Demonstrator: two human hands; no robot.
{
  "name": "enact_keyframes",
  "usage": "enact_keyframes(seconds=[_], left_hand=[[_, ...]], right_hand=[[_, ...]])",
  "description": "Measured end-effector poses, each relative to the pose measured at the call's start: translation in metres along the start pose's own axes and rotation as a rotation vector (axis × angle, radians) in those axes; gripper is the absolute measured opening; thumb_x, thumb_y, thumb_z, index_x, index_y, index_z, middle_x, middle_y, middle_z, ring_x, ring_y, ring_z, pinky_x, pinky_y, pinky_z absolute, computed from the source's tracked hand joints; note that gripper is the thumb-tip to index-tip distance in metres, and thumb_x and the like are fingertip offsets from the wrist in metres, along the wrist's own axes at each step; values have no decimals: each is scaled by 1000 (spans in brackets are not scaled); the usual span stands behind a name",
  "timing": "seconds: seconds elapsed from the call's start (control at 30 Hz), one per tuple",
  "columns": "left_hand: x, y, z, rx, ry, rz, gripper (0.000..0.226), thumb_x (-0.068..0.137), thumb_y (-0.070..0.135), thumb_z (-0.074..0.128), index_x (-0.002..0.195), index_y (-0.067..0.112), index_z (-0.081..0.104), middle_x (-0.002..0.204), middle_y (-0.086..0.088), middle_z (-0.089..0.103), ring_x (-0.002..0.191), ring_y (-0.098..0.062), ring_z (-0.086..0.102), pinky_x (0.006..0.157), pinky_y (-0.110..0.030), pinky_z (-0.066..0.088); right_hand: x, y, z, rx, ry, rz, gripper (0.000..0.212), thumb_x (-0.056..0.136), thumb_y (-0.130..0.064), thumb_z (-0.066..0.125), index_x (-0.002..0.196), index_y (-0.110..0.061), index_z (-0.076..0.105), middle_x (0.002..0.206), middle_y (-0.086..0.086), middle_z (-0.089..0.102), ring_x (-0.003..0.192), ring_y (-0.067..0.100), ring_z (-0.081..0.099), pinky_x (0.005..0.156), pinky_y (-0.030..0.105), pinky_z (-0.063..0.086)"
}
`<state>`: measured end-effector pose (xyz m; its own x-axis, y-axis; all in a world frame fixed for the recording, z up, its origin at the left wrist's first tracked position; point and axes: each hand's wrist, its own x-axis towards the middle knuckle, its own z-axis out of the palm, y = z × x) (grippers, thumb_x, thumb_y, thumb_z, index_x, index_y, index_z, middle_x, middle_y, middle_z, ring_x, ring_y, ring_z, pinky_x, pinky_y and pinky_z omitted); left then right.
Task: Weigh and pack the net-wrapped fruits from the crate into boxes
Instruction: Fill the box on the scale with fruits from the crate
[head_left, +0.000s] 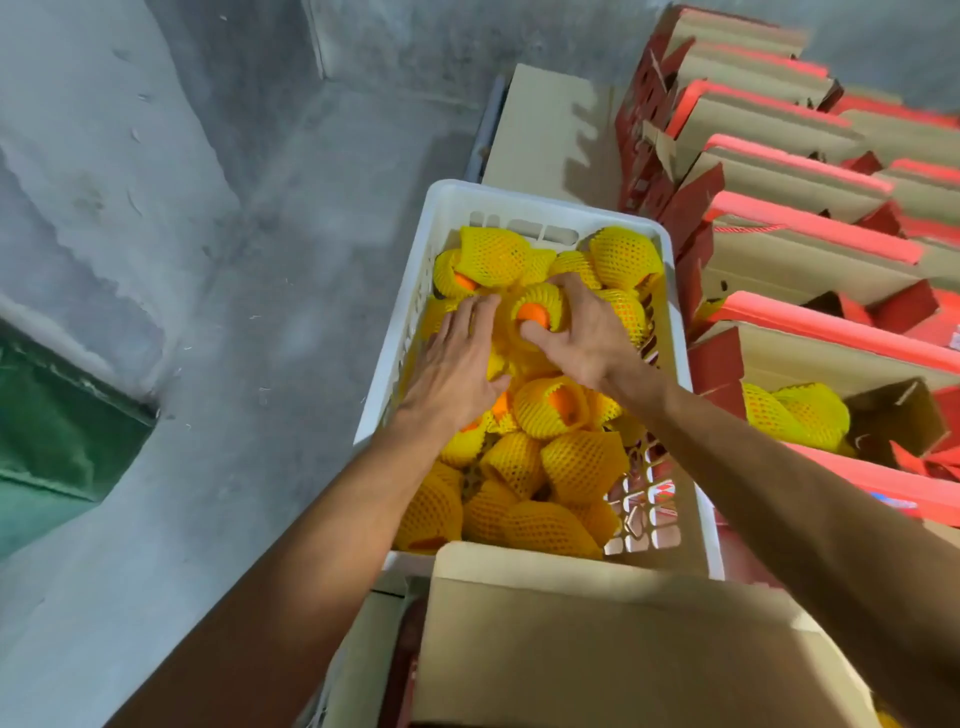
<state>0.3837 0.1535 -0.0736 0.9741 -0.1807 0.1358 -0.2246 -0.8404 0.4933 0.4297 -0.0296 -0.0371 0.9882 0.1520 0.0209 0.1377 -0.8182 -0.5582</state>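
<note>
A white plastic crate (452, 208) stands in the middle, filled with several orange fruits in yellow foam nets. My right hand (576, 338) grips one net-wrapped fruit (537, 309) near the crate's far half, thumb under its bare orange end and fingers over its top. My left hand (457, 369) lies on the netted fruits (566, 467) just left of it, fingers stretched forward and touching the pile. What lies under the left palm is hidden.
A brown cardboard flap (597, 634) of an open box sits at the near edge below the crate. Red-and-brown boxes (779, 208) stand in rows on the right; one open box (883, 415) holds netted fruits (795, 415). Grey concrete floor and a green tarp (52, 431) lie left.
</note>
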Motion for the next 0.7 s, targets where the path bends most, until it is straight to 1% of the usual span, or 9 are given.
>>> enact_keyframes(seconds=[0.1, 0.17, 0.27, 0.33, 0.4, 0.47, 0.53, 0.6, 0.7], left_hand=[[-3, 3, -1, -128, -4, -7, 103, 80, 38, 84, 158, 25, 18, 162, -3, 25, 144, -31, 37, 106, -52, 46], [-5, 5, 0, -179, -31, 26, 96, 83, 37, 82, 157, 29, 21, 161, 0, 31, 143, -29, 40, 104, -55, 47], [-5, 4, 1, -215, -47, 36, 88, 84, 41, 78, 154, 33, 26, 156, 1, 40, 138, -28, 47, 102, -50, 48], [-5, 4, 0, -252, -40, -12, 87, 76, 49, 78, 146, 34, 29, 148, 0, 47, 130, -30, 52, 97, -46, 48], [-4, 4, -2, -273, -38, -62, 88, 69, 57, 75, 142, 34, 31, 142, -1, 51, 124, -31, 54, 94, -47, 48], [-3, 3, -3, -264, -50, -92, 89, 66, 62, 72, 140, 34, 31, 140, -2, 54, 122, -32, 54, 94, -48, 49], [-1, 3, -2, -225, -63, -106, 88, 66, 65, 70, 139, 33, 33, 135, -4, 58, 120, -32, 56, 92, -48, 51], [1, 0, 1, -176, -58, -128, 88, 65, 67, 68, 138, 31, 34, 131, -5, 62, 116, -33, 59, 89, -47, 52], [4, -3, 4, -155, -56, -166, 91, 65, 68, 67, 140, 30, 34, 127, -6, 63, 112, -32, 61, 82, -41, 49]], right_hand=[[-21, -10, -4, 126, -172, 65, 63, 82, -53, 69, 136, -27, 51, 92, -2, 68, 78, 14, 63, 69, 32, 48], [-28, -10, -4, 174, -199, 65, 62, 83, -52, 68, 139, -30, 51, 82, -11, 62, 69, 5, 58, 62, 24, 43], [-24, -7, -13, 328, -258, 125, 49, 85, -54, 62, 130, -35, 60, 95, -8, 70, 86, 9, 66, 77, 30, 52], [-12, -2, -24, 332, -179, 84, 41, 82, -56, 55, 115, -35, 68, 103, -12, 71, 94, 5, 65, 83, 29, 52], [7, 9, -37, 52, 71, 0, 41, 84, -52, 53, 116, -29, 67, 115, -4, 70, 104, 15, 64, 86, 34, 52], [32, 24, -47, -408, 236, -43, 50, 90, -45, 57, 130, -14, 59, 131, 13, 60, 119, 34, 56, 96, 44, 48], [54, 36, -50, -688, 206, 90, 64, 92, -44, 61, 140, -5, 44, 140, 22, 47, 128, 41, 45, 106, 52, 39], [67, 44, -44, -775, 137, 185, 76, 91, -49, 64, 144, -2, 37, 144, 24, 44, 132, 42, 42, 110, 52, 35], [80, 50, -31, -852, 140, 176, 85, 88, -57, 65, 145, -1, 35, 145, 26, 44, 134, 43, 40, 114, 52, 30]])
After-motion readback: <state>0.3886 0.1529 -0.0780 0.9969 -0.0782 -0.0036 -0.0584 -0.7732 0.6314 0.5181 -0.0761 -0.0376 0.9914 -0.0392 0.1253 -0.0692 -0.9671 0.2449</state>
